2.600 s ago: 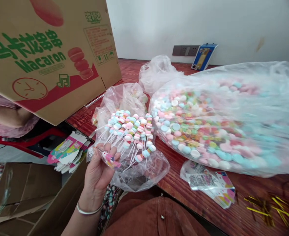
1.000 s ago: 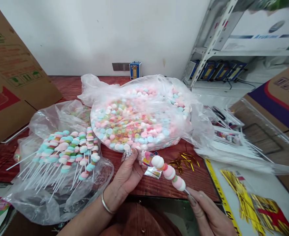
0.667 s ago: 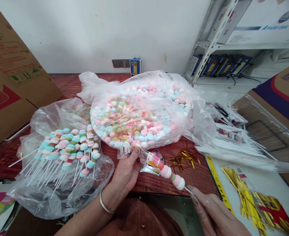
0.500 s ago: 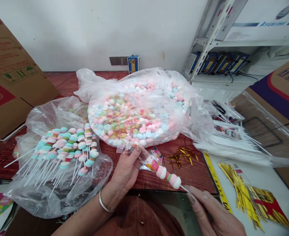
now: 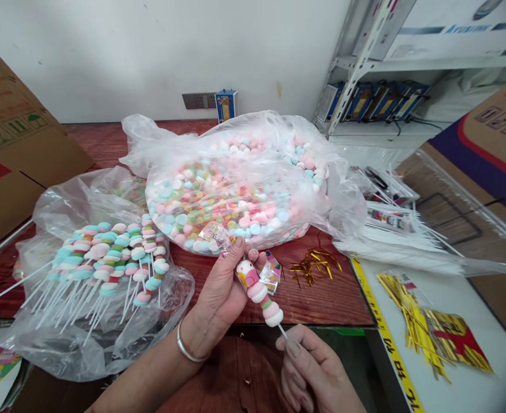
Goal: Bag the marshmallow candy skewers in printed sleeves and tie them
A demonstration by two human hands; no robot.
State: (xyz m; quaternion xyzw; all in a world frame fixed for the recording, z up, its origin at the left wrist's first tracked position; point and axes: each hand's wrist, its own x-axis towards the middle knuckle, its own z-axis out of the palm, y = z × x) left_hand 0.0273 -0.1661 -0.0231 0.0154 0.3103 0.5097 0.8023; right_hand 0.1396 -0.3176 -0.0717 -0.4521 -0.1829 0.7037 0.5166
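Note:
My left hand (image 5: 225, 287) pinches a small clear printed bag (image 5: 217, 236), whose colourful part wraps the top of a marshmallow skewer (image 5: 271, 312). Pink and white marshmallows with gummy rings between them show below the bag. My right hand (image 5: 308, 367) grips the lower end of the skewer's white stick between thumb and fingers. Behind my left hand, more printed bags (image 5: 271, 271) lie on the red-brown table. To the left, several finished marshmallow skewers (image 5: 106, 252) rest on a clear plastic sheet.
A large clear sack of marshmallows and gummies (image 5: 227, 201) fills the middle of the table. Gold twist ties (image 5: 315, 267) lie right of my hands, with a bundle of them (image 5: 412, 321) on the white side surface. White sticks (image 5: 401, 244) and cardboard boxes (image 5: 24, 137) flank the table.
From empty right-hand view earlier, my right hand came in holding the skewer. Its top has slid farther up into the bag, and both hands have drawn closer together.

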